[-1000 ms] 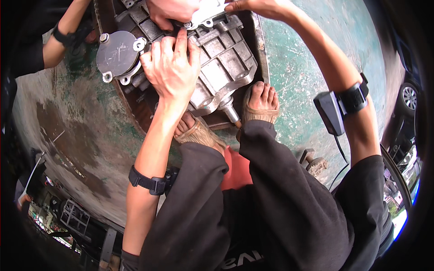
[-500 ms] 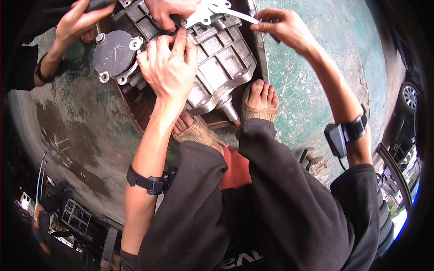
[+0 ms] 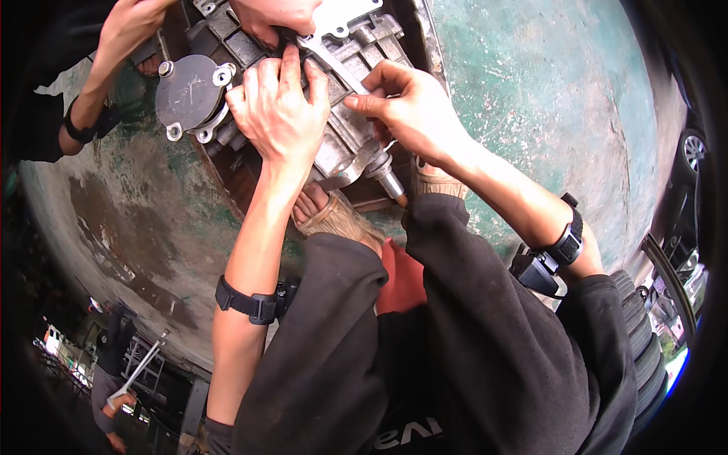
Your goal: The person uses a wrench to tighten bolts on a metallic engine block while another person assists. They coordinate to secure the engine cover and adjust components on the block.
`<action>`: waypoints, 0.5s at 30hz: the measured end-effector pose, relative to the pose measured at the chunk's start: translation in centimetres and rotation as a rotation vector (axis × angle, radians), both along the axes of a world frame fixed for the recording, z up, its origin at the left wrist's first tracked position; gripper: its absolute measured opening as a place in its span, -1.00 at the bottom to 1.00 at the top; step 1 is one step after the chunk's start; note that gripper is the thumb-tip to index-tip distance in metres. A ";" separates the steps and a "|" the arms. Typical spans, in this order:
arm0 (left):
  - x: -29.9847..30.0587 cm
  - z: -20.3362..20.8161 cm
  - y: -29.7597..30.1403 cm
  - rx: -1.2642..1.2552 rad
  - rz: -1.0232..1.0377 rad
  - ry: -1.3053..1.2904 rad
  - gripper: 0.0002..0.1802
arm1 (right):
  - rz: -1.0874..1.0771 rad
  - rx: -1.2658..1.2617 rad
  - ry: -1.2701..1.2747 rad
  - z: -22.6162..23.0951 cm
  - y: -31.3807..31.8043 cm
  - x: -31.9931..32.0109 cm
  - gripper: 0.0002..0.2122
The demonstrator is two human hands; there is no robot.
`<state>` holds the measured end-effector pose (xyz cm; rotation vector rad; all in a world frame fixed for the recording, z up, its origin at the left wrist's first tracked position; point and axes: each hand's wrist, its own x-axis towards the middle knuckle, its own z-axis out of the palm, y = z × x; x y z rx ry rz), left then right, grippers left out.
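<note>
left hand (image 3: 279, 114): flat, fingers spread on the metal housing (image 3: 345, 140)
right hand (image 3: 409, 114): pinched on a wrench (image 3: 334, 64)
co-worker's hand (image 3: 277, 17): touching housing top

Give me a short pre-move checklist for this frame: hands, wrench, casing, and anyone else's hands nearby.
1. Left hand flat on the ribbed grey cast-metal gearbox casing, bracing it: ok.
2. Right hand pinching the shaft of the flat silver wrench: ok.
3. Wrench head seated on a fastener: cannot tell, another person's hand covers it.
4. Other hands clear of the wrench: not ok, that hand lies right at the wrench's top end; a second co-worker hand reaches in at upper left.
5. Bare sandalled foot away from the casing: not ok, it sits just below the protruding shaft.
</note>
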<state>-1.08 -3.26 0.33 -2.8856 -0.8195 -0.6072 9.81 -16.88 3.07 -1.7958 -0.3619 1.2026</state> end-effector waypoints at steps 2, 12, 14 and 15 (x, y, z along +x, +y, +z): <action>0.0 0.0 0.0 0.002 -0.001 -0.003 -0.73 | -0.035 0.038 0.056 0.1 0.0 -0.7 -0.77; -0.3 -0.1 0.2 -0.028 -0.022 -0.023 -0.71 | -0.151 0.085 0.233 0.6 0.4 -2.6 -0.76; -0.4 -0.1 0.1 -0.032 -0.023 -0.018 -0.71 | -0.167 0.096 0.246 0.5 0.6 -2.8 -0.76; -0.5 -0.1 0.1 -0.035 -0.022 -0.014 -0.71 | -0.167 0.100 0.249 0.5 0.6 -2.9 -0.76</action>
